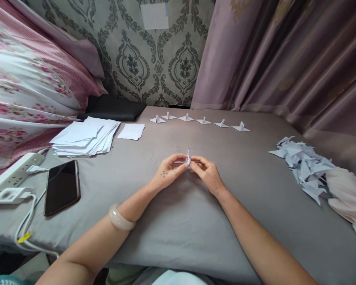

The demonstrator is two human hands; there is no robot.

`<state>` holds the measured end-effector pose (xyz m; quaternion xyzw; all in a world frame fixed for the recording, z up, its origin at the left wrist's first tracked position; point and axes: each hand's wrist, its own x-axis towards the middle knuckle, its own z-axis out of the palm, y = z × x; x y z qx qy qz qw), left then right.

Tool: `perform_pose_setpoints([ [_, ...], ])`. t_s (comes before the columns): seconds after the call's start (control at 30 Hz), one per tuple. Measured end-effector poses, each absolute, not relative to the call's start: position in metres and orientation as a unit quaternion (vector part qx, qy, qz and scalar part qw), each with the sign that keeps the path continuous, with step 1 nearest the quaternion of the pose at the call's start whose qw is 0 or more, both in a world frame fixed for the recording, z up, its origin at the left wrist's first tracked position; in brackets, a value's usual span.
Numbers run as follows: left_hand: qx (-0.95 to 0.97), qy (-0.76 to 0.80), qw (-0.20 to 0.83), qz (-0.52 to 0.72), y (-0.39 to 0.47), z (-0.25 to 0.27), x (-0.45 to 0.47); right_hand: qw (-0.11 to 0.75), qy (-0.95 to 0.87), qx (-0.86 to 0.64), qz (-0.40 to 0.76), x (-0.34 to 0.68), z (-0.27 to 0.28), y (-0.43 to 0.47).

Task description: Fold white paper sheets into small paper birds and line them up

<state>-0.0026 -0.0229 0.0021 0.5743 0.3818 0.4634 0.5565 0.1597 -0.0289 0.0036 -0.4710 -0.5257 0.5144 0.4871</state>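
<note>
Over the middle of the grey-covered table [178,225], a small folded white paper crane [188,160] is pinched between the fingertips of both hands. My left hand [169,170] grips it from the left, thumb in front and fingers behind. From the other side my right hand [206,171] holds it the same way, fingers closed. A narrow point of the paper sticks up between the hands, while much of the rest is hidden by the fingers. Beyond them stands a row of several white paper cranes [187,117].
Left of the hands lie a big stack of white paper [83,138] and a smaller paper pile [131,132]. A phone [62,188] rests near a power strip [14,178] with cables. At right, folded cranes [305,162] are heaped beside pale cloth [345,190]. Curtains [269,59] hang behind.
</note>
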Motion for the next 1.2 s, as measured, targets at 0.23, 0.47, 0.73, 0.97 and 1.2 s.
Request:
perform_pose_setpoints([
  [0.23,0.590,0.358,0.545,0.476,-0.022,0.000,-0.004,0.491,-0.463,-0.436,0.596,0.161,0.003,-0.030],
  [0.47,0.597,0.355,0.539,0.477,-0.020,-0.005,-0.005,0.501,-0.452,-0.450,0.585,0.158,0.008,-0.032],
  [0.73,0.615,0.360,0.506,0.486,-0.021,-0.006,-0.004,0.518,-0.470,-0.469,0.540,0.154,0.007,-0.033],
  [0.97,0.544,0.396,0.560,0.483,-0.023,0.002,0.001,0.522,-0.556,-0.480,0.433,0.151,-0.004,-0.037],
  [1.2,0.541,0.426,0.536,0.488,-0.023,0.009,-0.003,0.521,-0.568,-0.494,0.401,0.152,-0.002,-0.038],
])
